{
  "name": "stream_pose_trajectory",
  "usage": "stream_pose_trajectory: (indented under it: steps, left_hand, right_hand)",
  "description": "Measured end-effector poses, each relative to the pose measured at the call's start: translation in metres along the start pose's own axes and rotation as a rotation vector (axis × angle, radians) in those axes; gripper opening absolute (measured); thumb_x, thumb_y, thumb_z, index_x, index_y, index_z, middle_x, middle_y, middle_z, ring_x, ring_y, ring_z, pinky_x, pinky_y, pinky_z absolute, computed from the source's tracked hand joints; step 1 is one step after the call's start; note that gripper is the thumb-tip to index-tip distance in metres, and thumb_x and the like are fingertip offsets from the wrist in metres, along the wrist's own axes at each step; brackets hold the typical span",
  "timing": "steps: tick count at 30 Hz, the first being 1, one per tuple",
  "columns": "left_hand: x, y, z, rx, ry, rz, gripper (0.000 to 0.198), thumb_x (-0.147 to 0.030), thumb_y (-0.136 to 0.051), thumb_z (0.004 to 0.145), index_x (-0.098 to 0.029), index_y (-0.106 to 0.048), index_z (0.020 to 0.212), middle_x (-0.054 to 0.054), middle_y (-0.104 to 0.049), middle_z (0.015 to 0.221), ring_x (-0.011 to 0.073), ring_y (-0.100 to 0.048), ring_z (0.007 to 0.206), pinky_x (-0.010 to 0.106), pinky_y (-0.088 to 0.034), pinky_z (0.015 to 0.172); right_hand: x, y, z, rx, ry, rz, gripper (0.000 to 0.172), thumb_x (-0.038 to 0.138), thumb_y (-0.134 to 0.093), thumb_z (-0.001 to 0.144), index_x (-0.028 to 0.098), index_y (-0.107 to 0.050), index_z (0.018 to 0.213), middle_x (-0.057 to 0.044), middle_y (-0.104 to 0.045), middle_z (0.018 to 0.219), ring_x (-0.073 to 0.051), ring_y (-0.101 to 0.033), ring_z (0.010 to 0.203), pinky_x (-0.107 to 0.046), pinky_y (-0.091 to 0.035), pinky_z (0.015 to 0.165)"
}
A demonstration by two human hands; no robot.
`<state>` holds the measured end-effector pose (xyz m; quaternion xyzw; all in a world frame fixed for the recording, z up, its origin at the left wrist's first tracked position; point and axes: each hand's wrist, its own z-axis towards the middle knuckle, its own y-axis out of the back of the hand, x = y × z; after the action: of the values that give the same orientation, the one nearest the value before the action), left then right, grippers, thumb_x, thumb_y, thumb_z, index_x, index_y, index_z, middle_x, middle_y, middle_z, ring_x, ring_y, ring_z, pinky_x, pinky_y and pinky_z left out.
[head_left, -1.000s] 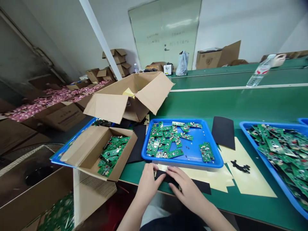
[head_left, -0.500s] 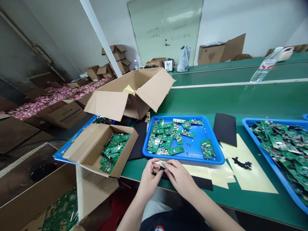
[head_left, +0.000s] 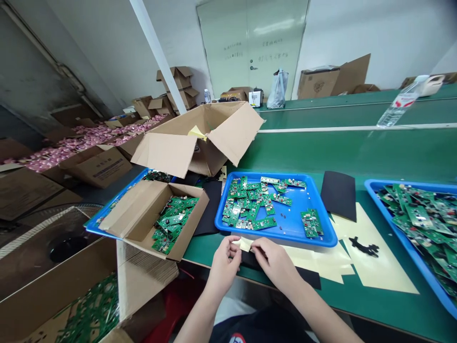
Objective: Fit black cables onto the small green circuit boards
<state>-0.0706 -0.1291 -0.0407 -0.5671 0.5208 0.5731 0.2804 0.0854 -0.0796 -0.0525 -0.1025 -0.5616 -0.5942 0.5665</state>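
My left hand [head_left: 225, 266] and my right hand [head_left: 274, 261] meet at the near edge of the green bench, just in front of a blue tray [head_left: 326, 235] of green circuit boards. Both pinch the corner of a black strip [head_left: 307, 278] lying on pale yellow backing paper [head_left: 321, 259]. A small pale yellow corner [head_left: 244, 244] is lifted between the fingertips. The fingers of both hands are curled closed.
A small cardboard box [head_left: 143, 214] of circuit boards sits left of the tray, with a large opened carton [head_left: 200, 138] behind it. A second blue tray [head_left: 421, 219] full of boards is at right. Black sheet [head_left: 339, 195], a black cut-out [head_left: 364, 247], a water bottle [head_left: 402, 101].
My hands went from lying flat on the black strip to pinching at its left end, and a yellow corner has come up between the fingers. The view shifted slightly.
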Motion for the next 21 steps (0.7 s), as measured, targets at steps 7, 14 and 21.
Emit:
stream_pose_trajectory:
  steps: [7,14,21]
  left_hand:
    - [-0.021,0.014,-0.009,-0.128,-0.123,0.224,0.023,-0.014,-0.057,0.069,-0.02,-0.067,0.089,0.004,-0.059,0.075,0.0243,-0.057,0.08,0.041,-0.045,0.084]
    - [-0.016,-0.022,-0.02,0.169,-0.61,0.551,0.032,-0.018,-0.049,0.087,-0.02,-0.063,0.115,0.014,-0.063,0.122,0.0282,-0.055,0.118,0.043,-0.043,0.101]
    - [0.013,-0.032,-0.014,0.134,-0.842,0.978,0.039,-0.021,-0.039,0.093,-0.013,-0.048,0.131,0.014,-0.058,0.131,0.0268,-0.053,0.123,0.045,-0.049,0.098]
  right_hand:
    - [-0.016,0.029,-0.042,-0.203,-0.39,0.434,0.024,0.042,-0.042,0.095,0.022,-0.054,0.093,-0.01,-0.069,0.094,-0.023,-0.069,0.089,-0.035,-0.058,0.08]
    - [-0.013,0.026,-0.038,-0.261,-0.41,0.55,0.031,0.05,-0.048,0.09,0.02,-0.058,0.09,-0.01,-0.069,0.09,-0.022,-0.069,0.084,-0.037,-0.058,0.078]
    - [-0.022,0.068,-0.058,-0.51,-0.454,0.577,0.022,0.041,-0.053,0.089,0.019,-0.06,0.088,-0.009,-0.071,0.09,-0.021,-0.069,0.083,-0.038,-0.056,0.076]
